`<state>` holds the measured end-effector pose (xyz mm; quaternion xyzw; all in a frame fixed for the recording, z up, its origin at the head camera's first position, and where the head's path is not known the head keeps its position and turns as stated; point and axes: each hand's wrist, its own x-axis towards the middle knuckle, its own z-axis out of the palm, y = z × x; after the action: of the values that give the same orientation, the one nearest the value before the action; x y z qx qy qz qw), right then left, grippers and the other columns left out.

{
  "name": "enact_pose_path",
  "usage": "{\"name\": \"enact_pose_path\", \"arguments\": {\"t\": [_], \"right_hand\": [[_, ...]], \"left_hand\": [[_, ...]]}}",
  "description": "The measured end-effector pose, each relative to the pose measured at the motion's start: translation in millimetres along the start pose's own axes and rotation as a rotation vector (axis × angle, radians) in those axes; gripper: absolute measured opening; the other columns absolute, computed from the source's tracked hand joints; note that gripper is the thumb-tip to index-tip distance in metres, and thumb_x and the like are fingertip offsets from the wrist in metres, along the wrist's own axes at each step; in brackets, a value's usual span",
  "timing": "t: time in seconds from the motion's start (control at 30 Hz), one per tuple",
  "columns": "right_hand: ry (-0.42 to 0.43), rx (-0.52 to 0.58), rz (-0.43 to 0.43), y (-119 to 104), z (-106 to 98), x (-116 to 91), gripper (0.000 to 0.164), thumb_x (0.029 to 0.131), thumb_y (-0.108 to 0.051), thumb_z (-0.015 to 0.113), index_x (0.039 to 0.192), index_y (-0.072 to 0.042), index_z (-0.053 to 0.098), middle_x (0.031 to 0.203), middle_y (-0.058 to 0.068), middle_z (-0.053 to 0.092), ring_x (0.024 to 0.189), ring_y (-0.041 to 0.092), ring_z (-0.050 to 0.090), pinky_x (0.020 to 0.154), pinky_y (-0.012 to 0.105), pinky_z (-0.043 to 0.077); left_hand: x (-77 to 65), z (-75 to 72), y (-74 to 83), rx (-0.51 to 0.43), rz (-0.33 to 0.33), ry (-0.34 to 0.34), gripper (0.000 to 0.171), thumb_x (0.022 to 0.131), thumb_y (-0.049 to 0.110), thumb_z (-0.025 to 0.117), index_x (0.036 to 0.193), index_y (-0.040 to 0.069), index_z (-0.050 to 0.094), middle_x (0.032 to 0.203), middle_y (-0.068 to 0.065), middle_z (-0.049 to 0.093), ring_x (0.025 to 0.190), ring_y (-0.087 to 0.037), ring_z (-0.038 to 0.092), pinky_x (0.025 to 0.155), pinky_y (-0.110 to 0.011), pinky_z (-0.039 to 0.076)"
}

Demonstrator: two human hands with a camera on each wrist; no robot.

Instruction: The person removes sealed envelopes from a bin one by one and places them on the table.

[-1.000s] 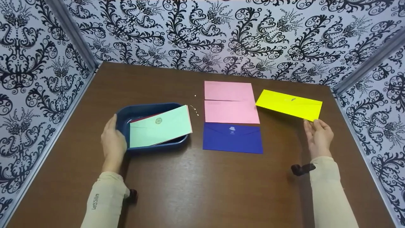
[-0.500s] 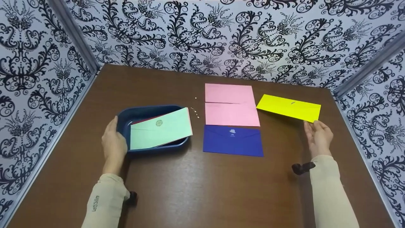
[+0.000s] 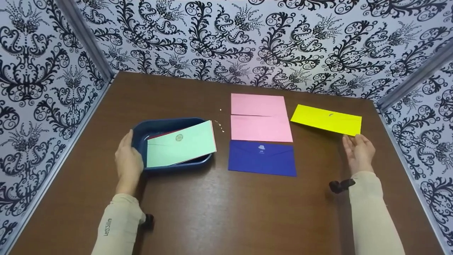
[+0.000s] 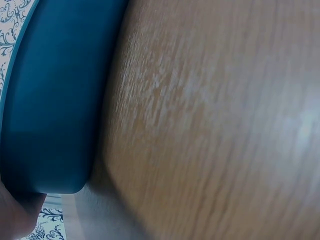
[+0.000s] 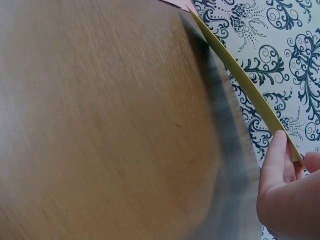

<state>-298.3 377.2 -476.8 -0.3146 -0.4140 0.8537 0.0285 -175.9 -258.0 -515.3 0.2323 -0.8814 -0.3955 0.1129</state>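
In the head view my left hand (image 3: 129, 161) holds the left end of a dark blue tray (image 3: 184, 165), fingers along its outer wall. A mint-green envelope (image 3: 180, 147) with a round seal lies slanted in the tray, its right end over the rim. Pink and red edges show beneath it. At the right, my right hand (image 3: 359, 152) pinches a yellow envelope (image 3: 327, 119) by its near right corner. The right wrist view shows that envelope (image 5: 245, 82) almost edge-on, raised at a slant above the tabletop, with its shadow below.
Between the hands, two pink envelopes (image 3: 260, 128) lie on the brown table (image 3: 230, 212), with a dark blue envelope (image 3: 262, 161) bearing a hat print in front of them. Small pale specks (image 3: 220, 124) dot the wood beside the tray. Patterned walls (image 3: 226, 39) border the back and sides.
The head view has shifted slightly. The yellow envelope's far edge has dipped a little, still pinched in my right hand. My left hand stays on the tray.
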Motion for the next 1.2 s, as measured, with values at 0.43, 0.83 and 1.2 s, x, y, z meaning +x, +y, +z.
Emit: {"name": "enact_pose_path", "arguments": {"t": [0.43, 0.83, 1.2], "right_hand": [[-0.119, 0.235, 0.057, -2, 4, 15, 0.078, 0.095, -0.016, 0.066, 0.156, -0.035, 0.021, 0.155, -0.01, 0.034, 0.148, 0.009, 0.032, 0.115, 0.029, 0.039], [-0.148, 0.363, 0.11, 2, -2, 44, 0.082, 0.087, -0.016, 0.076, 0.152, -0.036, 0.031, 0.16, -0.016, 0.026, 0.145, 0.01, 0.037, 0.119, 0.03, 0.036], [-0.3, 0.293, 0.044, 14, 16, 39, 0.092, 0.094, -0.015, 0.067, 0.156, -0.04, 0.004, 0.161, -0.023, 0.002, 0.152, 0.002, 0.008, 0.126, 0.026, 0.016]], "left_hand": [[1.9, 2.5, -2.0, 0.017, 0.029, 0.04, 0.058, 0.1, -0.002, 0.03, 0.156, 0.011, 0.034, 0.16, -0.016, 0.037, 0.146, -0.039, 0.036, 0.12, -0.053, 0.031], [1.0, 0.7, -1.9, 0.021, 0.008, 0.014, 0.058, 0.101, -0.002, 0.03, 0.157, 0.013, 0.031, 0.162, -0.015, 0.033, 0.148, -0.037, 0.033, 0.121, -0.052, 0.029], [2.2, 2.3, -1.2, 0.028, 0.007, 0.042, 0.058, 0.1, -0.002, 0.03, 0.156, 0.013, 0.033, 0.16, -0.015, 0.036, 0.147, -0.037, 0.036, 0.121, -0.052, 0.03]]}}
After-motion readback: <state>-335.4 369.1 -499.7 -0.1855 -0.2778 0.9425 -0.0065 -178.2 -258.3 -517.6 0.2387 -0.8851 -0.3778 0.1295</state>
